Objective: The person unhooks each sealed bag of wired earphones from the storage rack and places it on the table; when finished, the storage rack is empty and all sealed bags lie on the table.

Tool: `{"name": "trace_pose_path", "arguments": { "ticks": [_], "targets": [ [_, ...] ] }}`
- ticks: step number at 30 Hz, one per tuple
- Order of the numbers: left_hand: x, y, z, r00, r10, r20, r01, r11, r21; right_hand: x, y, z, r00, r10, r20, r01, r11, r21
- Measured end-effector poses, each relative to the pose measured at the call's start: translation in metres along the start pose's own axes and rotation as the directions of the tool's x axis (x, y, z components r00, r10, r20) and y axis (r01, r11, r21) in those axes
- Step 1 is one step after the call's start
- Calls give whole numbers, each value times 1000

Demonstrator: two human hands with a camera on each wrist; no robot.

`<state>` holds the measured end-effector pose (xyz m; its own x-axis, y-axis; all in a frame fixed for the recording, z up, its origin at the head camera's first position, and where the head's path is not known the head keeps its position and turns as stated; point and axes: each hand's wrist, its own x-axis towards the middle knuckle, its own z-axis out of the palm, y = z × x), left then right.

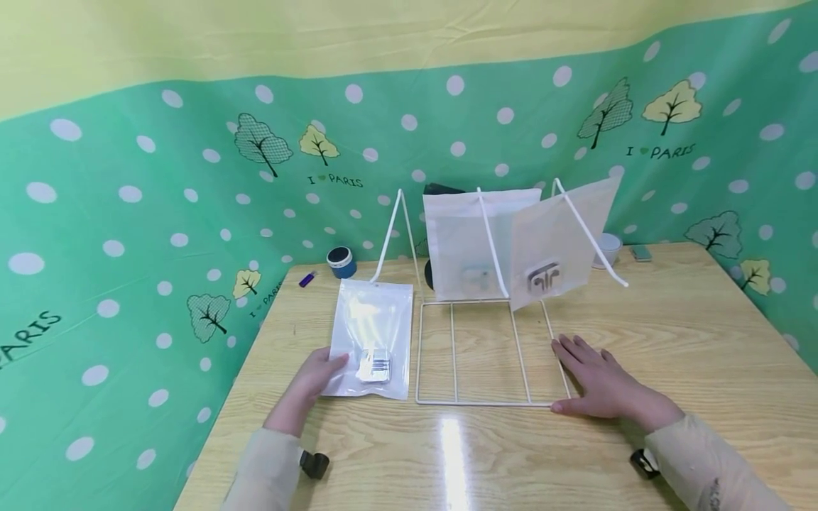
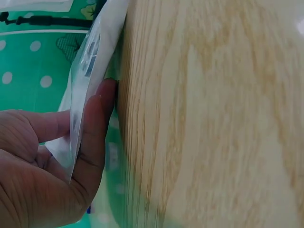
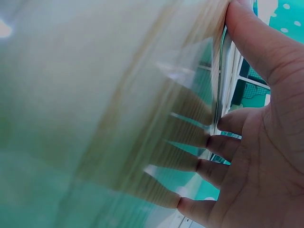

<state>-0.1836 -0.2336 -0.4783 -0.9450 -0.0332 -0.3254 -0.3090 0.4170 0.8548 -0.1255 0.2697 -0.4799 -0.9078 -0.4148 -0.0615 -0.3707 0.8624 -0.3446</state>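
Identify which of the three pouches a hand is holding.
The leftmost pouch, pinched along its edge by the left hand. The middle pouch and rightmost pouch hang on the white wire rack, held by neither hand.

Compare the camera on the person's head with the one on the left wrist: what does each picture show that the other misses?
Only the head view shows the right hand, by the right side of the white wire rack, and the earbud design on a hanging pouch.

Only the left wrist view shows fingers of the left hand behind the white pouch, seen nearly edge-on.

Both show that hand holding the pouch, thumb on its face, plus the wood-grain tabletop and green polka-dot cloth.
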Motion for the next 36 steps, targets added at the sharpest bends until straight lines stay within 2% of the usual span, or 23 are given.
{"name": "trace_pose_path", "arguments": {
  "ticks": [12,17,22,24,29,32,34,36],
  "targets": [
    [0,7,12,999,-1,-47,8,990,144,-1,1,-1,1000,7,1,-7,1000,16],
    [-3,9,12,997,7,-80,14,966,257,0,1,-1,1000,10,8,-11,1000,22],
    [-7,11,10,992,27,-120,24,914,405,0,0,1,999,34,25,-35,999,33],
    [-9,14,8,990,39,-138,30,883,468,0,-1,0,999,36,26,-37,999,29],
    [-13,23,3,977,102,-188,38,782,622,0,-2,-1,999,29,20,-30,999,24],
    [-12,28,0,965,150,-213,36,735,677,-1,-2,0,999,30,17,-30,999,23],
    [-11,33,1,957,185,-223,22,721,692,-1,-1,1,999,34,17,-35,999,23],
    [-9,38,4,947,234,-220,-19,725,688,-1,-1,1,999,39,18,-40,999,24]
  ]
}}
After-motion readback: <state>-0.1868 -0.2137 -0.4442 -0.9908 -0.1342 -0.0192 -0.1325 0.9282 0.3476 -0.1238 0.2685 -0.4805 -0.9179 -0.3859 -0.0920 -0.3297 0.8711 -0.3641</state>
